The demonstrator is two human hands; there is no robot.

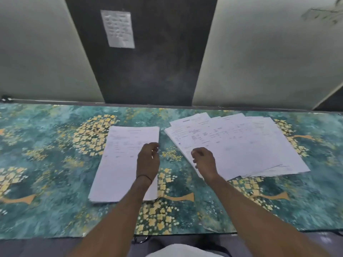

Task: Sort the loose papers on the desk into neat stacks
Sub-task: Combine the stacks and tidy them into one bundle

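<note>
A neat stack of white printed sheets (122,164) lies left of centre on the desk. To its right, several loose printed papers (241,143) lie fanned out and overlapping. My left hand (148,160) is over the stack's right edge with its fingers loosely curled, and nothing shows in it. My right hand (204,162) is over the left edge of the fanned papers, also loosely curled. No sheet is lifted off the desk.
The desk has a teal cloth with yellow flower trees (55,164). Its far edge meets a wall with pale panels and a dark panel (144,62) bearing a taped note (117,28). A metal ring (142,240) hangs at the near edge.
</note>
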